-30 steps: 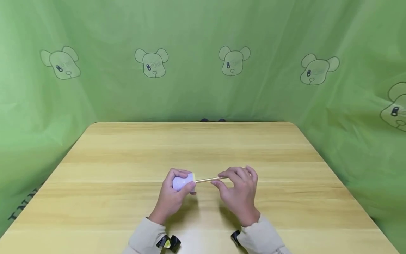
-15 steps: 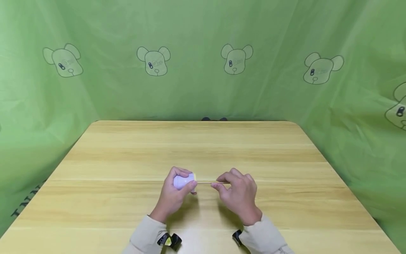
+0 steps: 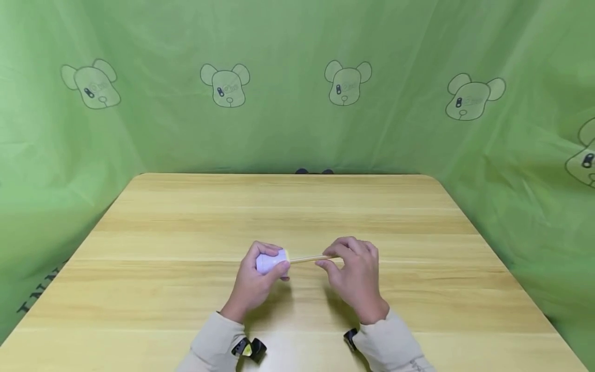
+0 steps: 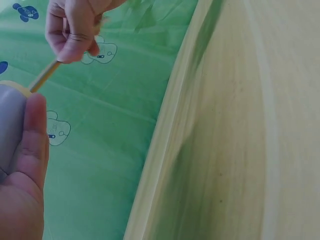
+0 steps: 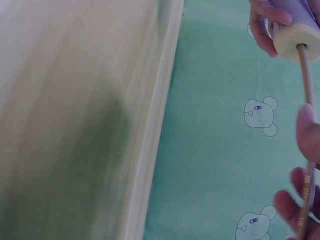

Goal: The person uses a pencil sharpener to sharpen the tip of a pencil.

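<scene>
A lavender cylindrical pencil sharpener (image 3: pixel 268 262) with a cream end face lies sideways in my left hand (image 3: pixel 251 287), gripped between thumb and fingers above the table. A gold-brown pencil (image 3: pixel 308 259) runs from its end face toward my right hand (image 3: pixel 357 276), which pinches the shaft between thumb and fingertips. In the right wrist view the pencil (image 5: pixel 306 75) enters a hole in the sharpener's cream face (image 5: pixel 294 40); its inserted tip is hidden. Small printed marks show along the shaft. The left wrist view shows my left thumb (image 4: pixel 33 140) along the sharpener's side.
Both hands are over the near middle of a wooden table (image 3: pixel 297 206). A green curtain (image 3: pixel 288 134) with bear-head prints surrounds its back and sides. Black straps (image 3: pixel 249 350) sit at the sleeve cuffs.
My right hand has shifted slightly right and away from me, and its fingers have changed position on the pencil. The pencil's angle has varied slightly. My left hand keeps its grip on the sharpener.
</scene>
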{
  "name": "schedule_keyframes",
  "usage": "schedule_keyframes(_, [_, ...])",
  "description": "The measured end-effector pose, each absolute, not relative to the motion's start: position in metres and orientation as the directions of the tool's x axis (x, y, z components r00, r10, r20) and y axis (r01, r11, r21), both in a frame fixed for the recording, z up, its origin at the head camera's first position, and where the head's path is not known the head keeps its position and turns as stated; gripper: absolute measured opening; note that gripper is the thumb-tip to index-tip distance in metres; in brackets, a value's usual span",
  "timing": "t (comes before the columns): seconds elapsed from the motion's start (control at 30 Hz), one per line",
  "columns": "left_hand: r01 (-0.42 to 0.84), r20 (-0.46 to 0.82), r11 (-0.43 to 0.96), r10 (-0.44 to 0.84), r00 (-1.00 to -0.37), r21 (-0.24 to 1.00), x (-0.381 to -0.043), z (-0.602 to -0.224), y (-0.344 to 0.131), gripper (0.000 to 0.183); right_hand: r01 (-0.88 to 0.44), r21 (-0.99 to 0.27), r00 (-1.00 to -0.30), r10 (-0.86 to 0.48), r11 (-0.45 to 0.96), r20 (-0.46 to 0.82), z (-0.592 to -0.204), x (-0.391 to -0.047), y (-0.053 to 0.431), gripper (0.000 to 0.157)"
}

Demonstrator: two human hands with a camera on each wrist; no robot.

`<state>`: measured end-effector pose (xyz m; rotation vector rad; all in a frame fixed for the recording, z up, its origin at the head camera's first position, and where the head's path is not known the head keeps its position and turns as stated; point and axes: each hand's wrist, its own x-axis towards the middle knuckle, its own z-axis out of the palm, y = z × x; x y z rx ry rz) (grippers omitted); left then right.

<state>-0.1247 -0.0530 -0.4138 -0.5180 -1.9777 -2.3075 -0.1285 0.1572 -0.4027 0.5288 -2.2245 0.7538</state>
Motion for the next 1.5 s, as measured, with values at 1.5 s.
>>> schedule_keyframes(1.5, [0.264, 0.29, -0.172, 0.151, -0.945, 0.949, -0.125, -0.418, -0.052, 0.021, -0.583, -0.389, -0.599, -0.054, 0.713, 0.799, -0.406, -0.124, 0.148, 0.036])
